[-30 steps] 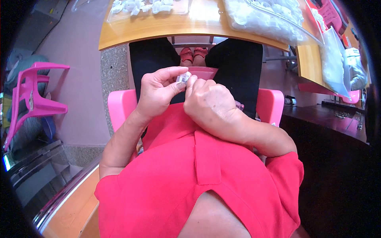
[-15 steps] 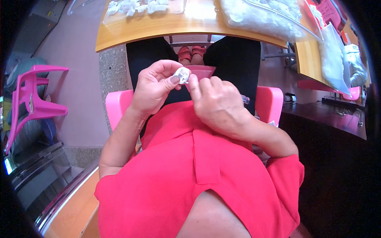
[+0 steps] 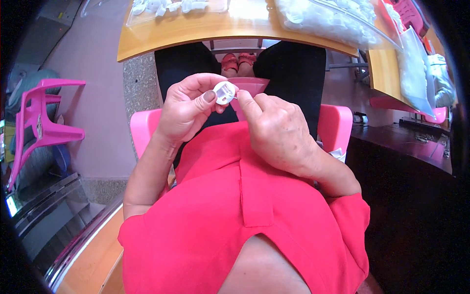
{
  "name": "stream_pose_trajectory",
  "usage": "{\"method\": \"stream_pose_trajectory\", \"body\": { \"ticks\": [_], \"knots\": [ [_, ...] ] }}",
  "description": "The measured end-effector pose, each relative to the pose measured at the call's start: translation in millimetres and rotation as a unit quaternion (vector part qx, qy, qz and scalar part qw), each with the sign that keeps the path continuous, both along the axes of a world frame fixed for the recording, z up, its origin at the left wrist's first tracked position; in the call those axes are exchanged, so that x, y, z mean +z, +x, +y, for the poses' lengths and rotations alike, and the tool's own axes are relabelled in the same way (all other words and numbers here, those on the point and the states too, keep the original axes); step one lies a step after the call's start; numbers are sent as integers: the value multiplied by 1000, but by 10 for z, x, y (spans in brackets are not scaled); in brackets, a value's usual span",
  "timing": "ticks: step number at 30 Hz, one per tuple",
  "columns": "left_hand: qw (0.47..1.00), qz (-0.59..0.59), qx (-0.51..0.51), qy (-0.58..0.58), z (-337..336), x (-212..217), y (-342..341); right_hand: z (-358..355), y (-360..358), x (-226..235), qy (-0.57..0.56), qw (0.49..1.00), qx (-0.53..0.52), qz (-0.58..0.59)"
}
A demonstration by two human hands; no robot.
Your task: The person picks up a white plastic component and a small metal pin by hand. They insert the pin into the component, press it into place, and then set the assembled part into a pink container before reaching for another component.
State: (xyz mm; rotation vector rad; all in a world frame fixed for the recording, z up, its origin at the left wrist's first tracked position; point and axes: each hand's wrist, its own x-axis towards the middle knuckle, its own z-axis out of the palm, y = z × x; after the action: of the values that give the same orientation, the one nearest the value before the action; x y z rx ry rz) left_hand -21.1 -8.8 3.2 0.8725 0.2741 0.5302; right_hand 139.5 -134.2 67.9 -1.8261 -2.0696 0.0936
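My left hand (image 3: 185, 109) pinches a small round white plastic part (image 3: 225, 92) between thumb and fingers, above my lap. The part's face, with a rectangular recess and a small slot, is turned up toward me. Close against its right side is my right hand (image 3: 281, 128), closed with the index finger stretched toward the part. A thin metal shaft of a screwdriver (image 3: 235, 97) shows at that fingertip, by the part's edge. My right hand hides the rest of the screwdriver.
Ahead is a wooden table (image 3: 196, 45) carrying a shallow clear tray (image 3: 215, 10) of white parts and a larger clear bin (image 3: 338, 32) heaped with more. A pink container (image 3: 252, 84) sits between my knees. Pink chair arms (image 3: 336, 128) flank me; a pink chair (image 3: 36, 117) stands left.
The white part has been turned so its recessed face shows more fully. My right hand has shifted slightly right and rotated; the screwdriver's handle, partly visible before, is now hidden.
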Motion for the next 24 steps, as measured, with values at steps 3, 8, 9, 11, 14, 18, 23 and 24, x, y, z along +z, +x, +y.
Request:
{"method": "stream_pose_trajectory", "body": {
  "ticks": [3, 8, 9, 11, 14, 18, 23, 24],
  "knots": [
    [1000, 7, 11, -2, -24, 35, 27, 10, -8, 10, -14, 1000, -4, 0],
    [998, 41, 30, 27, -63, 59, 38, 25, -58, -7, -44, 998, 0, -35],
    [998, 45, 33, 35, -67, 49, 39, 28, -66, -22, -44, 998, 1, -49],
    [997, 48, 37, 43, -70, 41, 41, 41, -81, -19, -58, 997, -3, -55],
    [997, 49, 38, 43, -68, 44, 44, 48, -90, -17, -67, 996, -10, -54],
    [997, 48, 42, 53, -64, 46, 54, 54, -97, 1, -64, 997, -31, -42],
    [992, 73, 62, 81, -103, 40, 64, 88, -117, -41, -70, 994, -25, -76],
    [989, 80, 85, 93, -133, 39, 81, 99, -128, -52, -71, 993, -25, -90]
  ]
}}
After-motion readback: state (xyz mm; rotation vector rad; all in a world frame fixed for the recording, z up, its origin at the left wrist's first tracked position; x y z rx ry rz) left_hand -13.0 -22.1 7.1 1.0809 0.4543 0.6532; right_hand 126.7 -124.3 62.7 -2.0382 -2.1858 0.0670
